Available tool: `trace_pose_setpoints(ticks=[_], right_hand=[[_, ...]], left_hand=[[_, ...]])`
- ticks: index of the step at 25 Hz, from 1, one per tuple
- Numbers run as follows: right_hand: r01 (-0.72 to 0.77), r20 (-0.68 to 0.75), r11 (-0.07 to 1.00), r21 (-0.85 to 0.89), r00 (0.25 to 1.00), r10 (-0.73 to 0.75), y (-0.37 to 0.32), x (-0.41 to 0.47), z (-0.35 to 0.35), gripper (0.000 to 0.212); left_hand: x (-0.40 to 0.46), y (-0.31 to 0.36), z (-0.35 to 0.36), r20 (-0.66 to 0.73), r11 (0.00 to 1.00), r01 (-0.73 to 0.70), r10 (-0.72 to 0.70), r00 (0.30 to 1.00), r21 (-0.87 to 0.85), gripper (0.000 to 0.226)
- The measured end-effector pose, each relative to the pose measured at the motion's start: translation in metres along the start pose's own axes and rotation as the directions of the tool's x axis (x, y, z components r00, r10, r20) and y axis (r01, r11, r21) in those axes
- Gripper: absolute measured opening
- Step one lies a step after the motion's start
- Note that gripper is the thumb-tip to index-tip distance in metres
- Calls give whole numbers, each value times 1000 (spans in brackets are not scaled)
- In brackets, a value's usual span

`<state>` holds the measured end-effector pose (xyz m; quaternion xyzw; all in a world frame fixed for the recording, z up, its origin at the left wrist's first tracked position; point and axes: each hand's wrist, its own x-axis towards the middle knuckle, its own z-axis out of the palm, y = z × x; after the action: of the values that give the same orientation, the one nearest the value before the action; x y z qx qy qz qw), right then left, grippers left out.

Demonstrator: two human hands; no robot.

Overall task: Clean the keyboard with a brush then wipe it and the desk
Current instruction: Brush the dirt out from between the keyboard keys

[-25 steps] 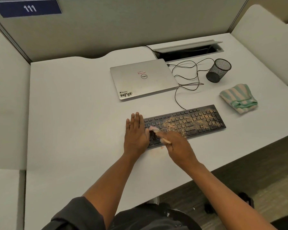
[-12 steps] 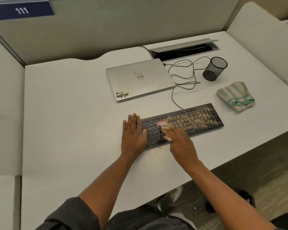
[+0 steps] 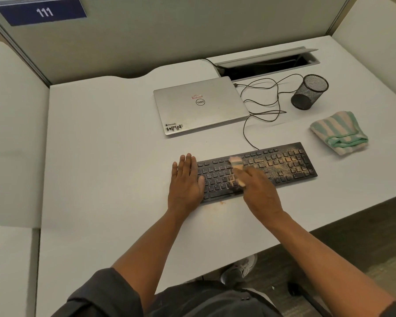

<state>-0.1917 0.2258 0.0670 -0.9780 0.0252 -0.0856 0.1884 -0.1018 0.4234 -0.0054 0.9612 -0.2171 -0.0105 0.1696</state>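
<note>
Now, from the head view, the right hand [image 3: 260, 193] grips the brush [image 3: 236, 168], whose bristles have moved farther right along the black keyboard [image 3: 284, 164] near the tabletop's [image 3: 101, 156] front edge. Flat and open, the left hand [image 3: 185, 183] still presses the keyboard's left end.

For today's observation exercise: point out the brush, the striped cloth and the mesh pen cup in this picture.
brush [image 3: 236, 164]: head view, on the pale bristle end above the keys.
striped cloth [image 3: 338, 132]: head view, on the middle of the folded top.
mesh pen cup [image 3: 308, 94]: head view, on the outer wall.
</note>
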Motion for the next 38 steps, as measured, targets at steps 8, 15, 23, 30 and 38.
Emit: trace_pose_setpoints(ticks=[8,15,23,30,38], right_hand=[[48,40,999,-18,998,-47,1,-4,-2,42],[157,140,981,111,975,-172,-8,19,-3,36],[89,218,988,123,969,-115,-5,29,-22,33],[-96,418,969,228,908,-8,-9,52,-50,23],[-319,318,885,340,924,211,-22,64,-38,25]], left_hand=[[-1,0,0,2,1000,2,-2,1000,4,72],[-1,-1,1,12,1000,1,-1,1000,4,72],[-1,0,0,4,1000,3,-3,1000,0,74],[-2,0,0,2,1000,-1,1,1000,7,74],[-2,0,0,1,1000,-2,2,1000,7,75]])
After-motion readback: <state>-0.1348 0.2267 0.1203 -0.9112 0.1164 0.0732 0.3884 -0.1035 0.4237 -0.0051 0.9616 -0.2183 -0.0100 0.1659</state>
